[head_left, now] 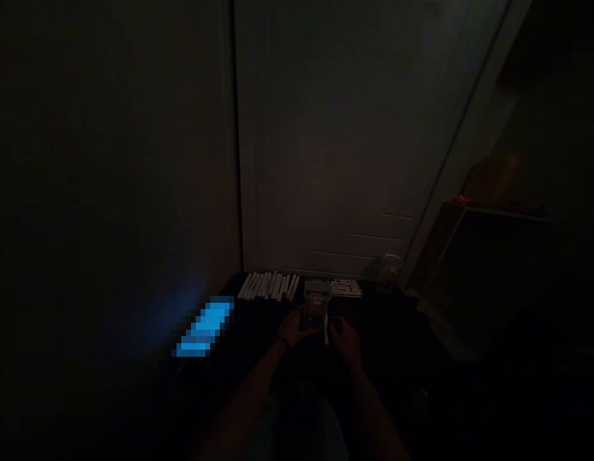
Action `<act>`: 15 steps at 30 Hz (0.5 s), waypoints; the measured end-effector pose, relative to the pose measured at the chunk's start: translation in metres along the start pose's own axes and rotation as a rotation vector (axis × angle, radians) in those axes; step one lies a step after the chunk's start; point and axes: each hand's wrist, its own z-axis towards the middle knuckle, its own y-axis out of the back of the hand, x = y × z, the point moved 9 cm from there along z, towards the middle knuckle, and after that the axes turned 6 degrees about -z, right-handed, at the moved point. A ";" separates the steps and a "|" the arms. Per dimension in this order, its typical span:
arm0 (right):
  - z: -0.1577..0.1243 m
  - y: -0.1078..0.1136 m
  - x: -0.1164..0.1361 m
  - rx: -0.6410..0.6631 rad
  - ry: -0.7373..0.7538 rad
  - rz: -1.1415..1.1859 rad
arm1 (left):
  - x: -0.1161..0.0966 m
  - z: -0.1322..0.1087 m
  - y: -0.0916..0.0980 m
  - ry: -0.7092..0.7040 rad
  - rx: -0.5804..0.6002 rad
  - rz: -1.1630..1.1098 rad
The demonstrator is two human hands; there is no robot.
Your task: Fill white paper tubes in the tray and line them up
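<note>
Head view: the room is very dark, and only a narrow dark tabletop set against a pale door can be made out. A row of white markers lies side by side along the far edge of the tabletop. Their ends are lined up, so probably each one can be picked out without disturbing the others.

Just in front of the markers and slightly to their right, the left hand is closed around the side of a small grey box. The box is held upright above the tabletop with its face towards the person, likely so its front can be read or reached. The right hand sits close beside it, its fingers pinched on a thin white stick that may be another marker (it is too dim to tell). The stick's upper end is at the box's lower right corner. The two hands are near each other but not touching.

Right of the markers lies a flat printed card with coloured patches, and further right stands a clear jar. Left of the markers and nearer the person glows a blue screen, the only bright thing here. Far to the right of the markers is a shelf holding things too dark to identify.
</note>
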 end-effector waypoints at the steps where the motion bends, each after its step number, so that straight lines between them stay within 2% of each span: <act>1: 0.000 0.001 0.000 0.003 -0.003 -0.011 | -0.002 0.000 0.000 -0.008 0.008 0.004; 15: 0.001 -0.001 0.001 0.020 0.018 -0.076 | -0.009 -0.002 0.001 -0.005 0.015 -0.017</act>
